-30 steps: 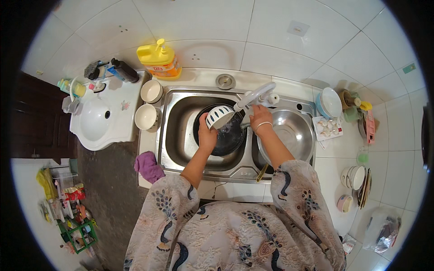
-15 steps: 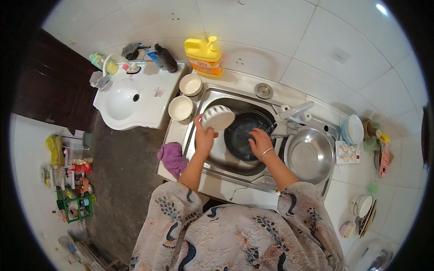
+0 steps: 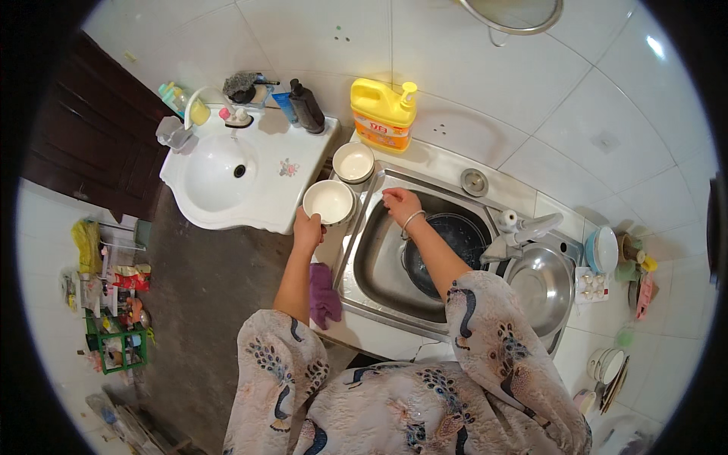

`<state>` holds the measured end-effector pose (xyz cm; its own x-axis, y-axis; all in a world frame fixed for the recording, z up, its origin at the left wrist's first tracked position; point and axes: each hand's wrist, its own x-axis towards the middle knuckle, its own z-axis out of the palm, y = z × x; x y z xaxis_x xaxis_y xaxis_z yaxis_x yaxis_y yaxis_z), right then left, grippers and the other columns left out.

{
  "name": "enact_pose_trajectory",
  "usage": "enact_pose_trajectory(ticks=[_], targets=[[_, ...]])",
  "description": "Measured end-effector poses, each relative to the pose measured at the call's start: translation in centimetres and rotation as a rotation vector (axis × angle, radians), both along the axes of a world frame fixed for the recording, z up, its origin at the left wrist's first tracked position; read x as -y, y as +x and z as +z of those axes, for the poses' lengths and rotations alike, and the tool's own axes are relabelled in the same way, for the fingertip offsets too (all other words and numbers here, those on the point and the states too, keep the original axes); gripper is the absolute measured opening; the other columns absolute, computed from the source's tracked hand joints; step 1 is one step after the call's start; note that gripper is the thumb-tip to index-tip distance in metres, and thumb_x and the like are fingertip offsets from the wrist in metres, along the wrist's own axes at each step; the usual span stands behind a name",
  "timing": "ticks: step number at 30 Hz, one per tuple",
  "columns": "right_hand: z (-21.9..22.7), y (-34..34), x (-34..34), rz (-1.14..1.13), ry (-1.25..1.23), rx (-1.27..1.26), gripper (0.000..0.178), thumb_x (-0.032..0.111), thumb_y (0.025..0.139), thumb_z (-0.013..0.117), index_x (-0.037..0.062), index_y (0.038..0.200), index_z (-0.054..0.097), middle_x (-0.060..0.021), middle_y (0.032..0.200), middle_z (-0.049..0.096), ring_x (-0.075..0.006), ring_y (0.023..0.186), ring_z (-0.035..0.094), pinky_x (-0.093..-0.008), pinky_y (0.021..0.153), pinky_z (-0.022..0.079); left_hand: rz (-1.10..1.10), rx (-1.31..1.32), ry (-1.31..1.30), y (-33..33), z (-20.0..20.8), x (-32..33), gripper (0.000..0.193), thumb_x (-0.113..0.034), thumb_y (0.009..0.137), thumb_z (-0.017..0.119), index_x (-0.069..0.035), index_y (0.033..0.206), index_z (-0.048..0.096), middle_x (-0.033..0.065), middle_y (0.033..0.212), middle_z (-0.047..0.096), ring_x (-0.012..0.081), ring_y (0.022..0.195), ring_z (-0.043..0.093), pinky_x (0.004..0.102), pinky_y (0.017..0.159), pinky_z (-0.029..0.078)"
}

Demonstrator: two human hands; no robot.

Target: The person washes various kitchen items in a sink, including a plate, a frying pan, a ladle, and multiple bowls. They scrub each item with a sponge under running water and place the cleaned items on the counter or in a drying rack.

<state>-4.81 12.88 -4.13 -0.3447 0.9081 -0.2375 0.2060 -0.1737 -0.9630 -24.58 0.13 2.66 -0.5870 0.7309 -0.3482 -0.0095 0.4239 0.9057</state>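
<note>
My left hand grips the near rim of a cream-white bowl on the counter strip left of the sink. The bowl sits at the top of a small stack; its lower part is mostly hidden. Another cream bowl stands just behind it. Over the left part of the steel sink hangs my right hand, fingers loosely bent and nothing visible in them. A bracelet circles that wrist. A dark round pan lies in the sink, partly covered by my right forearm.
A purple cloth lies at the counter's left edge. Behind the bowls stands a yellow pump jug. The faucet rises right of the pan, beside a steel basin. A white washbasin is at left.
My left hand has carried the bowl left from above the sink onto the bowl stack. The right hand has lifted out of the pan and moved left. The view has shifted.
</note>
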Motion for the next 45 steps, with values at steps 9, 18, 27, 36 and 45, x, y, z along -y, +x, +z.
enact_pose_trajectory(ticks=[9, 18, 27, 36, 45], targets=[[5.5, -4.3, 1.8, 0.265, -0.410, 0.132, 0.041, 0.037, 0.085, 0.053, 0.0021, 0.106, 0.054, -0.0059, 0.077, 0.058, -0.0121, 0.055, 0.054, -0.0247, 0.045, 0.047, -0.228, -0.045, -0.189, -2.1, 0.4, -0.5, 0.032, -0.007, 0.076, 0.040, 0.004, 0.107, 0.041, 0.0119, 0.067, 0.055, 0.0160, 0.044, 0.052, 0.0295, 0.036, 0.040], [4.8, -5.4, 3.7, 0.250, 0.377, 0.186, 0.043, 0.020, 0.080, 0.049, 0.0022, 0.119, 0.039, -0.0271, 0.096, 0.057, -0.0388, 0.081, 0.059, -0.0427, 0.073, 0.047, -0.185, -0.019, 0.131, 0.5, 1.5, 0.1, 0.050, -0.005, 0.079, 0.037, -0.001, 0.127, 0.027, 0.0169, 0.089, 0.056, 0.0168, 0.049, 0.056, 0.0288, 0.042, 0.048], [11.0, -6.4, -6.8, 0.200, 0.369, 0.485, 0.040, 0.023, 0.079, 0.043, -0.0060, 0.106, 0.049, -0.0280, 0.095, 0.058, -0.0396, 0.090, 0.056, -0.0420, 0.081, 0.044, -0.342, 0.097, 0.007, -1.5, 6.0, -10.7, 0.029, -0.015, 0.079, 0.039, 0.003, 0.102, 0.043, 0.0106, 0.063, 0.053, 0.0153, 0.043, 0.051, 0.0269, 0.037, 0.044], [9.3, -6.3, -8.0, 0.250, 0.060, 0.432, 0.061, 0.049, 0.077, 0.048, -0.0028, 0.109, 0.054, -0.0240, 0.106, 0.057, -0.0337, 0.097, 0.056, -0.0354, 0.083, 0.044, -0.355, 0.123, -0.247, -3.2, 4.5, -12.3, 0.049, -0.034, 0.079, 0.050, -0.005, 0.118, 0.042, 0.0162, 0.100, 0.052, 0.0247, 0.067, 0.057, 0.0348, 0.053, 0.052], [8.2, -6.8, -7.1, 0.232, -0.506, 0.095, 0.083, 0.043, 0.070, 0.063, 0.0189, 0.136, 0.019, -0.0102, 0.124, 0.044, -0.0293, 0.102, 0.047, -0.0479, 0.078, 0.043, -0.196, 0.679, -0.065, -3.5, -1.4, -11.7, 0.057, -0.029, 0.080, 0.049, -0.015, 0.130, 0.026, 0.0134, 0.119, 0.043, 0.0296, 0.089, 0.055, 0.0418, 0.072, 0.050]])
